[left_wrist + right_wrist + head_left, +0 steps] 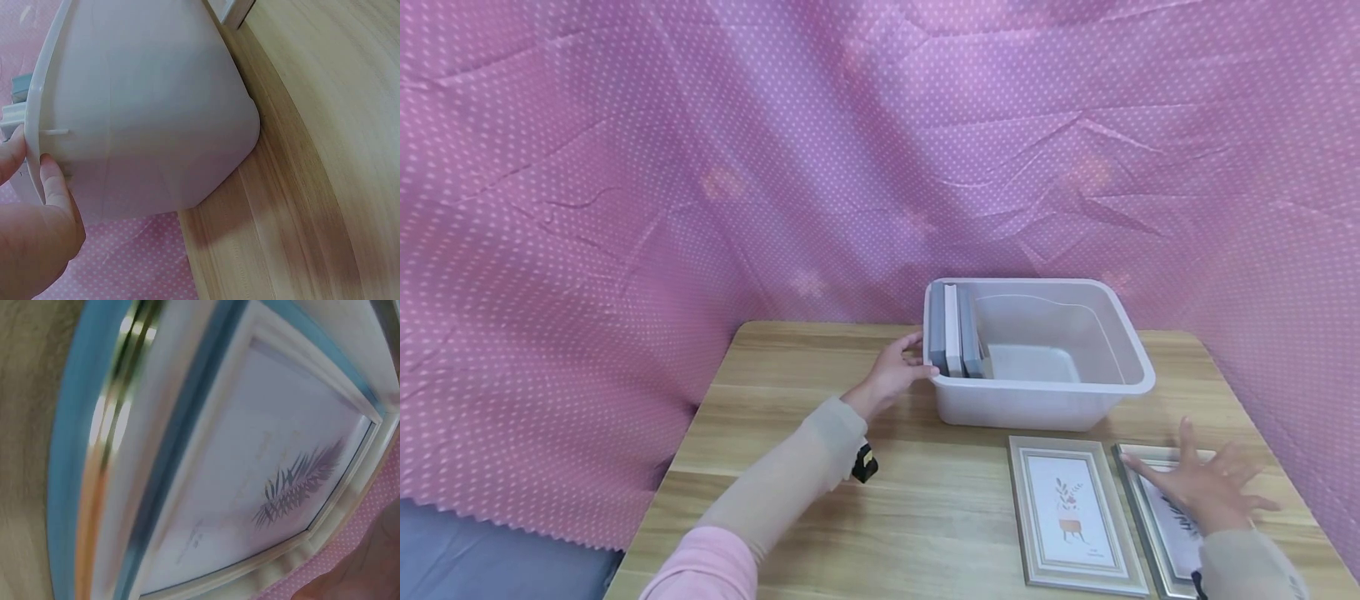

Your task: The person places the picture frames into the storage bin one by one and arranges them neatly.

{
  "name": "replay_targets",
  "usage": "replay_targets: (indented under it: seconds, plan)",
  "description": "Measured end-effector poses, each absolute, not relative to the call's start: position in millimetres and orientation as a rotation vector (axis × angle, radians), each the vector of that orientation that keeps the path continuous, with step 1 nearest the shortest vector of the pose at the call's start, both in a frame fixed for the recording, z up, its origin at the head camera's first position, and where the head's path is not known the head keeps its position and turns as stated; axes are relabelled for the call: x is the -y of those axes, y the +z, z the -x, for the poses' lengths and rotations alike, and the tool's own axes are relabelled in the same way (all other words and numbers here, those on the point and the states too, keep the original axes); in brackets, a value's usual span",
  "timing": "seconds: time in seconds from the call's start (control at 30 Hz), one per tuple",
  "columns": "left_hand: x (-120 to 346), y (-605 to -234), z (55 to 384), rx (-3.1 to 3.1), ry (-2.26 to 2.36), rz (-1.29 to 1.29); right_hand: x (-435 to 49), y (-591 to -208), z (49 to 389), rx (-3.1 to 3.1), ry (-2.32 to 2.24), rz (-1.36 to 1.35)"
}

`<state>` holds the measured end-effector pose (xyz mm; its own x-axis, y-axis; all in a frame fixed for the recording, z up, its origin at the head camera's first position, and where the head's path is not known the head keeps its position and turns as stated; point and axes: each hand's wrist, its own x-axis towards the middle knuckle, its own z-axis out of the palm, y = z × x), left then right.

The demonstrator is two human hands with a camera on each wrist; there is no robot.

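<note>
At the left end of a pale plastic bin (1022,408), my left hand (891,377) pinches the rim. In the left wrist view the thumb lies on top and a finger tucks beneath the lip. Several picture frames (953,333), grey and white, stand on edge inside the bin against its left wall. My right hand (1213,483), fingers spread, is over a picture frame with a dark leaf print (1176,533) lying flat at the right. Its fingertips are partly out of the right wrist view, so contact is unclear. Beside it lies a picture frame with a potted-plant print (1069,508).
The wooden table (820,533) carries everything. Behind and at both sides hangs a pink dotted cloth (820,167), close to the bin's back. The bin's right part shows its bare floor (1033,363).
</note>
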<state>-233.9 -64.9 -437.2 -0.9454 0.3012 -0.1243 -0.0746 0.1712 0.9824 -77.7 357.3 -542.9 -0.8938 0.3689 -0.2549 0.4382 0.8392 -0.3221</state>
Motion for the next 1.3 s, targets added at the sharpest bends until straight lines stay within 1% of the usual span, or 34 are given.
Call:
replay_targets:
  seconds: [0.23, 0.5, 0.87, 1.3]
  plan:
    - [67, -430, 229, -2.149, 1.822, -0.227, -352, -545, 75, -2.812, -0.549, -0.647]
    - [67, -438, 231, -2.148, 1.860, -0.232, -349, -546, 76, -2.726, -0.535, -0.711]
    - [67, -438, 231, -2.146, 1.859, -0.220, -354, -549, 86, -2.631, -0.658, -0.759]
    - [67, -436, 231, -2.147, 1.856, -0.211, -349, -547, 85, -2.644, -0.730, -0.778]
